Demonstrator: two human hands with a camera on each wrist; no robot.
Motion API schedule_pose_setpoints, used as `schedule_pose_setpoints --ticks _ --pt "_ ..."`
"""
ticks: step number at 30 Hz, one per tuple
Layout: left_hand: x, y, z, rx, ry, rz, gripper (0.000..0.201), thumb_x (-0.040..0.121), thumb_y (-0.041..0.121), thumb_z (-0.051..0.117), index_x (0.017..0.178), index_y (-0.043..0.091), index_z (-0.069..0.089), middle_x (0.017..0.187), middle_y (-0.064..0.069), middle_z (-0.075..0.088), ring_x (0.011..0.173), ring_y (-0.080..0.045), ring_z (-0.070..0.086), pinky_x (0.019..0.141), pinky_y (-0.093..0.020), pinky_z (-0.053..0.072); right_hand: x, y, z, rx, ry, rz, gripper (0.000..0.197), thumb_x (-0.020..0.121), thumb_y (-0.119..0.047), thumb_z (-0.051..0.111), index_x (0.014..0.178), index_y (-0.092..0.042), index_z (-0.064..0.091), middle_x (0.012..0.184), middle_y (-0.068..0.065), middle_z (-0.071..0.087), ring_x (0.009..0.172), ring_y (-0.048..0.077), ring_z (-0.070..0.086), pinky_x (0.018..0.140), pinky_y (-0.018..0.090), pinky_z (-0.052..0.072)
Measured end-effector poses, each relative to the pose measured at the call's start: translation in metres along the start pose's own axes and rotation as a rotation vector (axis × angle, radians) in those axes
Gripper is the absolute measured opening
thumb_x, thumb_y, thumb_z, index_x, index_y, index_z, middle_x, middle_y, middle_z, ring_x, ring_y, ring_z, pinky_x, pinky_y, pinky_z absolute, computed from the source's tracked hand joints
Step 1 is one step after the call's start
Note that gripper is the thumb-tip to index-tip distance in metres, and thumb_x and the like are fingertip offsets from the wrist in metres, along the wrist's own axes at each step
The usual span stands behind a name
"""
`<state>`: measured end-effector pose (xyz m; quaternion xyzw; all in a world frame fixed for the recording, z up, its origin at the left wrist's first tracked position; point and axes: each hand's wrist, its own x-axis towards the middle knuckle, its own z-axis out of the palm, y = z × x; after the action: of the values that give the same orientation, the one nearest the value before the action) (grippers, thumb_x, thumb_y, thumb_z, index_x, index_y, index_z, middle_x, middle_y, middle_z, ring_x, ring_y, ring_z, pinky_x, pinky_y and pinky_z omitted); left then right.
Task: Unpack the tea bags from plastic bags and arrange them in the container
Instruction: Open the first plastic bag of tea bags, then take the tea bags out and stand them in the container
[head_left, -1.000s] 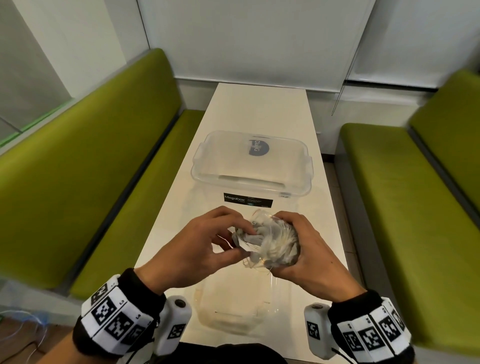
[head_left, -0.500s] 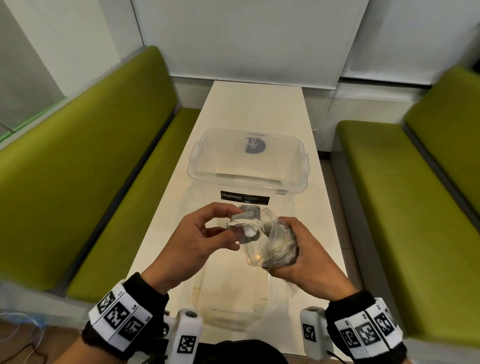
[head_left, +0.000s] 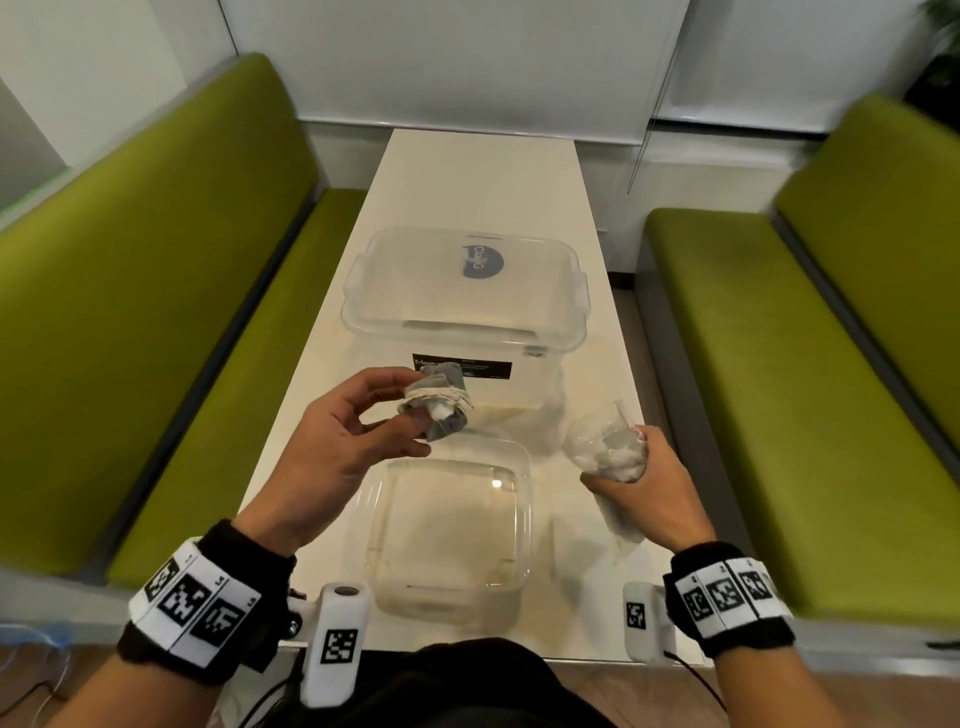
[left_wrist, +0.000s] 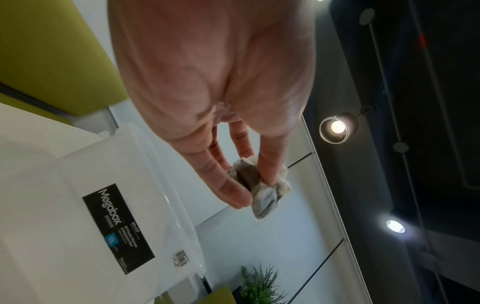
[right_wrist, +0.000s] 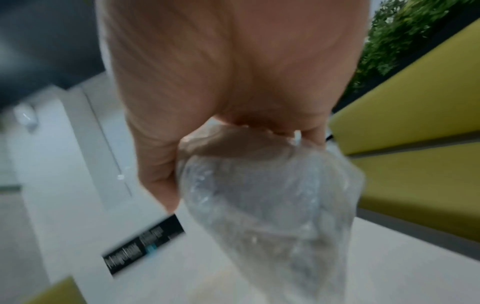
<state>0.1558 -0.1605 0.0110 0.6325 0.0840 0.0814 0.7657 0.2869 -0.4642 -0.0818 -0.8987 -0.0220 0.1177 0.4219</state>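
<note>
My left hand pinches a small bundle of grey tea bags tied with string, held above the table just in front of the big clear storage box. The same tea bags show between thumb and fingers of the left hand in the left wrist view. My right hand grips a clear plastic bag with white tea bags still inside, off to the right over the table edge. The plastic bag fills the blurred right wrist view. A shallow clear container lies open below, between my hands.
The white table runs away from me between two green benches. The lidded storage box carries a black Megabox label. A potted plant stands beyond the box in the left wrist view.
The hands have parted. My left hand pulled the tied bundle out of the plastic bag and moved left. The right hand carried the bag to the right.
</note>
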Motion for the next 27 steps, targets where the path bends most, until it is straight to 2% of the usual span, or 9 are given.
schedule_pose_setpoints --ticks 5,9,13,16,19,22,24,25,27 --pt "-0.002 -0.008 0.002 0.026 -0.003 -0.035 0.041 0.076 0.018 0.077 0.117 0.017 0.070 0.123 -0.007 0.070 0.103 -0.035 0.072 0.079 -0.036 0.062 0.013 0.027 0.026 -0.273 -0.004 0.244 0.073 0.067 -0.054 0.078 0.127 -0.027 0.046 0.123 0.000 0.058 0.107 0.030 0.062 0.092 0.042 0.051" --pt "-0.003 -0.011 0.006 0.020 -0.004 -0.058 0.040 0.078 0.012 0.075 0.118 0.014 0.069 0.122 -0.008 0.070 0.103 -0.035 0.072 0.077 -0.034 0.063 0.018 0.036 0.047 -0.425 -0.007 0.302 0.076 0.074 -0.061 0.072 0.131 -0.022 0.041 0.130 0.002 0.054 0.116 0.033 0.060 0.092 0.043 0.044" --pt "-0.003 -0.013 0.007 0.031 0.002 -0.063 0.040 0.079 0.012 0.075 0.119 0.012 0.068 0.121 -0.009 0.071 0.102 -0.036 0.073 0.077 -0.036 0.062 0.021 0.039 0.058 -0.470 0.012 0.293 0.086 0.072 -0.068 0.070 0.135 -0.018 0.038 0.132 0.005 0.055 0.116 0.032 0.059 0.086 0.041 0.043" --pt "-0.002 -0.015 0.009 0.020 0.005 -0.063 0.039 0.079 0.013 0.075 0.117 0.012 0.069 0.120 -0.009 0.070 0.098 -0.034 0.073 0.076 -0.035 0.062 0.022 0.036 0.060 -0.487 -0.025 0.306 0.099 0.069 -0.077 0.069 0.141 -0.017 0.035 0.140 0.006 0.052 0.124 0.032 0.056 0.096 0.045 0.046" --pt "-0.002 -0.014 0.010 0.020 0.004 -0.064 0.039 0.079 0.012 0.075 0.117 0.011 0.069 0.120 -0.009 0.071 0.096 -0.033 0.073 0.075 -0.033 0.061 0.019 0.024 0.046 -0.489 -0.043 0.312 0.116 0.067 -0.084 0.067 0.151 -0.014 0.028 0.153 0.009 0.044 0.136 0.032 0.048 0.105 0.048 0.043" --pt "-0.003 -0.013 0.010 0.026 -0.002 -0.057 0.038 0.081 0.008 0.074 0.118 0.009 0.068 0.119 -0.008 0.071 0.093 -0.032 0.074 0.075 -0.033 0.061 0.010 -0.002 0.020 -0.430 0.058 0.196 0.122 0.065 -0.089 0.064 0.155 -0.017 0.026 0.156 0.008 0.042 0.140 0.030 0.045 0.111 0.051 0.041" --pt "-0.004 -0.011 0.010 0.028 -0.013 -0.063 0.037 0.081 0.006 0.074 0.117 0.009 0.068 0.119 -0.008 0.071 0.091 -0.031 0.074 0.074 -0.031 0.061 0.002 -0.029 0.001 -0.216 0.116 0.017 0.106 0.068 -0.085 0.067 0.150 -0.025 0.037 0.144 -0.002 0.053 0.128 0.020 0.056 0.104 0.047 0.048" --pt "-0.005 -0.010 0.012 0.028 -0.028 -0.066 0.037 0.081 0.006 0.074 0.117 0.009 0.068 0.119 -0.008 0.071 0.089 -0.031 0.074 0.074 -0.031 0.061 -0.005 -0.045 -0.008 -0.052 0.093 -0.075 0.096 0.069 -0.079 0.070 0.146 -0.029 0.043 0.135 -0.006 0.058 0.119 0.014 0.060 0.099 0.042 0.052" --pt "-0.006 -0.010 0.014 0.032 -0.060 -0.072 0.037 0.079 0.008 0.075 0.116 0.012 0.069 0.120 -0.008 0.071 0.087 -0.030 0.074 0.074 -0.031 0.060 -0.018 -0.076 -0.017 0.235 -0.045 -0.227 0.079 0.072 -0.070 0.075 0.138 -0.034 0.052 0.124 -0.012 0.063 0.111 0.005 0.064 0.093 0.034 0.057"
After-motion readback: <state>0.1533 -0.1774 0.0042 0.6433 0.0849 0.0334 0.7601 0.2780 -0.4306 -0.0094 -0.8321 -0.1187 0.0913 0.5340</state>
